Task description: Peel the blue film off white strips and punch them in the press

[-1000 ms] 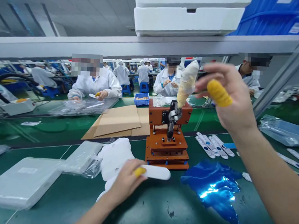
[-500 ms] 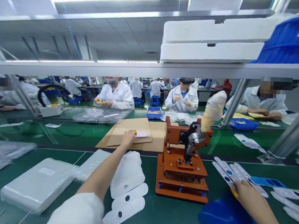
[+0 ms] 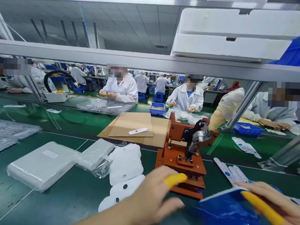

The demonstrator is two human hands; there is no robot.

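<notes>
My left hand (image 3: 156, 195), a yellow finger cot on its index finger, reaches in front of the orange hand press (image 3: 185, 160). Its thumb and index finger are apart with nothing between them. At the lower right, my right hand (image 3: 277, 204), also with a yellow finger cot, grips a glossy blue film sheet (image 3: 225, 215) by its upper right part. A pale strip runs along the film's top edge. White perforated strips (image 3: 126, 163) lie fanned in a stack left of the press. One white strip (image 3: 138, 131) rests on the cardboard (image 3: 132, 120) behind.
Plastic-wrapped white packs (image 3: 42, 164) lie on the left of the green table. Printed strips (image 3: 227, 170) are at the right, partly behind my right hand. The press's wrapped handle (image 3: 226, 107) sticks up rightward. A metal shelf rail (image 3: 132, 60) crosses above; co-workers sit opposite.
My left hand has come back from the cardboard toward the press, leaving a white strip there. My right hand has moved from the printed strips onto the blue film and lifted its edge.
</notes>
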